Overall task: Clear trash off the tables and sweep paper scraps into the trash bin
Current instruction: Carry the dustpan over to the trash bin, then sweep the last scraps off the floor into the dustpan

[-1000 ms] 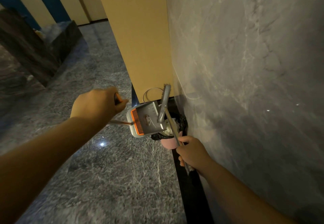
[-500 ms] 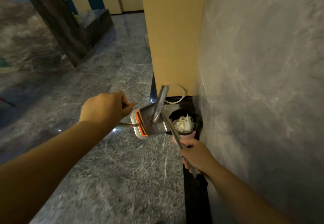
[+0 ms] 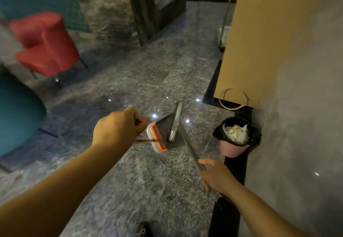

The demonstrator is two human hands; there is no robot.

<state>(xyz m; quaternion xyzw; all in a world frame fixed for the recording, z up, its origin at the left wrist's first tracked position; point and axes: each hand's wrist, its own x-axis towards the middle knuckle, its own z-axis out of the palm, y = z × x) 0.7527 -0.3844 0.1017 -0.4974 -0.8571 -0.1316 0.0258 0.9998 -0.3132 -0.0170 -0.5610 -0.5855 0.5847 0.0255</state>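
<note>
My left hand [image 3: 117, 127] grips the handle of a grey dustpan [image 3: 163, 136] with an orange comb edge, held above the floor left of the bin. My right hand [image 3: 215, 176] grips the metal pole of a broom [image 3: 187, 142], whose grey head lies across the dustpan. A small pink trash bin [image 3: 232, 148] with a black liner stands against the marble wall, holding crumpled white and yellow paper scraps [image 3: 235, 132]. The dustpan is apart from the bin and looks to hold no scraps.
A marble wall [image 3: 300, 125] runs along the right, a tan pillar [image 3: 250, 41] behind the bin. A red chair [image 3: 44, 45] and a teal seat [image 3: 16, 114] stand at the left. A dark pillar [image 3: 141, 8] rises at the back. White cable loop [image 3: 232, 99] lies by the pillar.
The dustpan has come away from over the bin and moved left, showing the paper inside the bin. My view has swung left, bringing the red chair into sight.
</note>
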